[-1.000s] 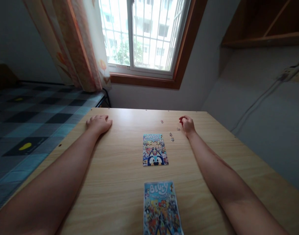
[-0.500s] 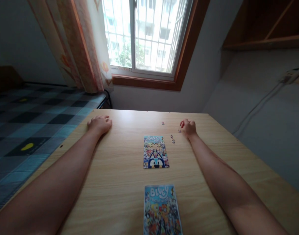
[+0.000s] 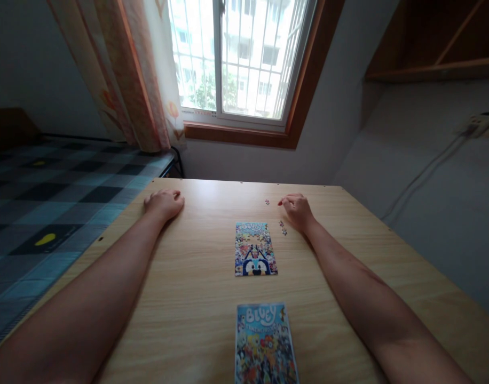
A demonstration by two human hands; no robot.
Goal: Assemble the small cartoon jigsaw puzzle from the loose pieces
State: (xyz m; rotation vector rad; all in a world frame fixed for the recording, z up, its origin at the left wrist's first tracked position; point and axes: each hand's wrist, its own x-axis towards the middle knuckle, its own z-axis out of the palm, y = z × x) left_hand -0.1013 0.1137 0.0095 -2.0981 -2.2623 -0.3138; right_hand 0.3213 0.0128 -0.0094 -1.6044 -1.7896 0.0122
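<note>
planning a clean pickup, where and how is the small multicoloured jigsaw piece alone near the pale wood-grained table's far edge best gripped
Probably best pinched by opposite edges, from above and the right: the jigsaw piece is small, seems to lie flat on the table with its edges unobstructed, and the right hand is close on that side.
</note>
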